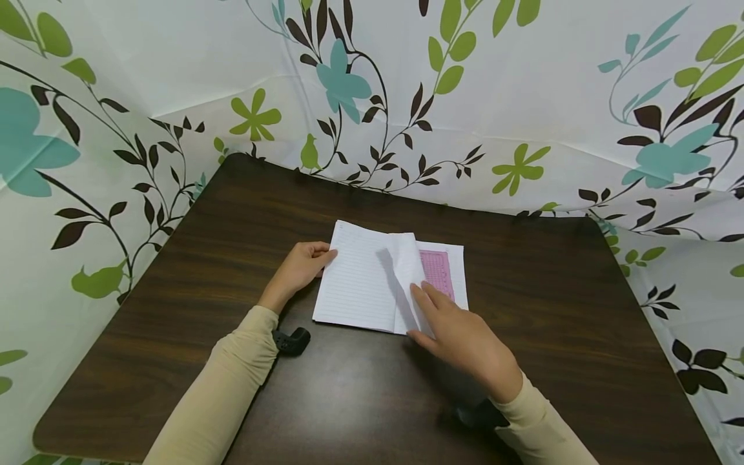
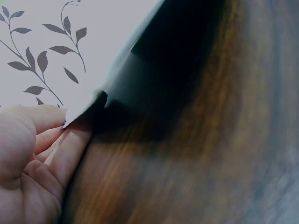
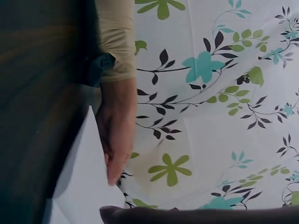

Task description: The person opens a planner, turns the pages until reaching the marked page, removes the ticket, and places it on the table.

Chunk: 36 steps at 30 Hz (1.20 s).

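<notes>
An open lined notebook point(image 1: 360, 278) lies on the table. My left hand point(image 1: 296, 268) pinches its left edge, thumb on top and fingers beneath; in the left wrist view the same left hand point(image 2: 32, 158) grips the edge beside the dark underside of the notebook point(image 2: 140, 84). A single page point(image 1: 409, 258) stands partly lifted and bent near the fold. Against this page rest the fairly straight fingers of my right hand point(image 1: 465, 336). Behind it shows a pink printed panel point(image 1: 437, 271) on the right side. The lifted white page point(image 3: 86, 186) also appears in the right wrist view.
The dark wood-grain table point(image 1: 552, 310) extends around the notebook. A white cloth with leaf and flower prints point(image 1: 395, 129) hangs along its back and sides. A black wrist device point(image 1: 292, 341) sits at the left sleeve.
</notes>
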Each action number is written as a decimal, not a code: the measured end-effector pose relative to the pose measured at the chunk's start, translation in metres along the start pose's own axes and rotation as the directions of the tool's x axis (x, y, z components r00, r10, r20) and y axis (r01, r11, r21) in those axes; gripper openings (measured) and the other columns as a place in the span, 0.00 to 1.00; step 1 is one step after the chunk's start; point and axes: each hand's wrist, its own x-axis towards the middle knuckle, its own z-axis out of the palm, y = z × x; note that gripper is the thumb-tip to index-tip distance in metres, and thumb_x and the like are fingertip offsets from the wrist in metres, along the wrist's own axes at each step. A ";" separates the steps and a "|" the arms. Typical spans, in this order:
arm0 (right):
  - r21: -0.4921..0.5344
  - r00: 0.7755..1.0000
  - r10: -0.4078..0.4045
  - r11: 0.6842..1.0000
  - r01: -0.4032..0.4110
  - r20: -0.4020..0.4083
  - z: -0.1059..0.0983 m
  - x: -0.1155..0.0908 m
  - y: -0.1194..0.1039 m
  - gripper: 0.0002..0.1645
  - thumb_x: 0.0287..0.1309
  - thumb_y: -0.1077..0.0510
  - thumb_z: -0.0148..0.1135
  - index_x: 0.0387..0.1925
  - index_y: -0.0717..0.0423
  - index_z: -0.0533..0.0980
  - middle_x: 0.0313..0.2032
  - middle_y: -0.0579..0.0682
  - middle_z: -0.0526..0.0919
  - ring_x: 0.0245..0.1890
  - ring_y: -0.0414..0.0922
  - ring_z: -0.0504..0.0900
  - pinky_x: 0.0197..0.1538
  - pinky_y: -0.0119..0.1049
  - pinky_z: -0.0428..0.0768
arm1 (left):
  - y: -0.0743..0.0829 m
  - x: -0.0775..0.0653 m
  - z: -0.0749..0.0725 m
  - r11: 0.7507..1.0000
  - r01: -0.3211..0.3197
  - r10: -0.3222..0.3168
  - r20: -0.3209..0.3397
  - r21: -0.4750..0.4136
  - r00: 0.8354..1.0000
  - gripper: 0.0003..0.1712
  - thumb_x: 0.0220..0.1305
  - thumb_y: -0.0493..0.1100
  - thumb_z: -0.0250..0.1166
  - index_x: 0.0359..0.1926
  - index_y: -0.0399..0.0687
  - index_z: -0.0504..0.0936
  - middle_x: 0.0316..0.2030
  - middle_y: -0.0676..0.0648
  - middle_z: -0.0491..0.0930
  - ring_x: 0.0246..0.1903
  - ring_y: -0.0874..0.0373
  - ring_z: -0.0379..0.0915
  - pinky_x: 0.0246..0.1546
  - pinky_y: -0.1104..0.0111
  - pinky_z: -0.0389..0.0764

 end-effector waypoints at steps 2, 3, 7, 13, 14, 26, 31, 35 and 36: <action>0.040 0.999 -0.006 0.999 0.004 0.054 0.001 0.001 -0.001 0.47 0.68 0.45 0.68 0.79 0.58 0.61 0.77 0.63 0.65 0.71 0.64 0.74 0.59 0.60 0.83 | 0.000 0.000 0.000 1.000 0.001 -0.001 0.004 0.002 1.000 0.26 0.80 0.51 0.58 0.67 0.39 0.79 0.57 0.37 0.85 0.58 0.47 0.81 0.56 0.56 0.86; 0.061 0.997 -0.011 0.998 0.006 0.079 0.002 0.001 -0.001 0.48 0.68 0.45 0.68 0.80 0.57 0.59 0.79 0.62 0.61 0.73 0.66 0.70 0.63 0.61 0.80 | -0.001 0.000 0.000 1.000 0.001 -0.001 0.005 0.002 1.000 0.26 0.80 0.51 0.58 0.68 0.39 0.79 0.58 0.37 0.84 0.59 0.46 0.81 0.56 0.55 0.86; 0.134 0.990 -0.054 0.990 0.036 0.129 0.005 0.003 -0.002 0.55 0.65 0.46 0.71 0.83 0.55 0.53 0.83 0.60 0.51 0.78 0.69 0.59 0.72 0.63 0.70 | 0.000 0.000 0.000 1.000 0.001 -0.001 0.003 -0.008 1.000 0.26 0.81 0.50 0.57 0.68 0.38 0.78 0.60 0.37 0.83 0.60 0.46 0.80 0.57 0.54 0.86; 0.066 0.984 -0.179 0.982 0.178 0.006 0.014 0.010 -0.003 0.51 0.64 0.55 0.74 0.79 0.63 0.58 0.80 0.66 0.56 0.77 0.67 0.63 0.73 0.58 0.71 | 0.000 -0.002 0.000 0.999 -0.021 0.021 0.002 -0.024 1.000 0.24 0.82 0.49 0.54 0.66 0.39 0.80 0.58 0.37 0.84 0.56 0.48 0.81 0.54 0.57 0.87; 0.050 0.981 -0.195 0.979 0.196 -0.016 0.016 0.012 -0.003 0.49 0.63 0.57 0.74 0.79 0.64 0.59 0.79 0.66 0.58 0.77 0.66 0.64 0.73 0.57 0.71 | 0.000 -0.003 -0.001 0.999 -0.026 0.027 0.003 -0.032 1.000 0.24 0.82 0.49 0.54 0.66 0.39 0.80 0.58 0.36 0.84 0.56 0.48 0.82 0.54 0.57 0.87; 0.047 0.945 -0.297 0.951 0.306 -0.139 0.042 0.029 -0.003 0.38 0.65 0.58 0.71 0.73 0.61 0.69 0.76 0.65 0.66 0.75 0.63 0.68 0.71 0.56 0.74 | -0.001 -0.001 0.000 0.998 -0.031 0.030 -0.014 -0.060 0.999 0.23 0.83 0.51 0.52 0.58 0.40 0.85 0.48 0.40 0.86 0.42 0.61 0.80 0.44 0.69 0.85; 0.108 0.930 -0.314 0.935 0.338 -0.191 0.053 0.038 -0.006 0.34 0.67 0.54 0.70 0.72 0.57 0.72 0.77 0.61 0.66 0.77 0.58 0.67 0.74 0.54 0.71 | -0.002 0.000 0.001 0.996 -0.010 0.009 -0.016 -0.089 1.000 0.29 0.83 0.57 0.51 0.58 0.39 0.85 0.48 0.40 0.86 0.41 0.61 0.83 0.43 0.70 0.86; 0.161 0.934 -0.321 0.925 0.345 -0.157 0.061 0.044 -0.009 0.31 0.71 0.52 0.67 0.71 0.55 0.73 0.78 0.57 0.64 0.79 0.55 0.63 0.78 0.53 0.66 | -0.001 0.001 0.000 0.997 0.003 -0.005 -0.018 -0.074 1.000 0.33 0.80 0.63 0.52 0.63 0.40 0.83 0.52 0.39 0.86 0.45 0.57 0.84 0.45 0.68 0.87; 0.172 0.934 -0.326 0.921 0.349 -0.147 0.063 0.045 -0.011 0.30 0.72 0.52 0.66 0.71 0.55 0.74 0.79 0.57 0.64 0.80 0.55 0.62 0.78 0.53 0.65 | -0.001 0.001 -0.001 0.998 0.005 -0.006 -0.016 -0.068 1.000 0.33 0.80 0.63 0.52 0.64 0.41 0.82 0.54 0.39 0.86 0.47 0.56 0.84 0.46 0.67 0.87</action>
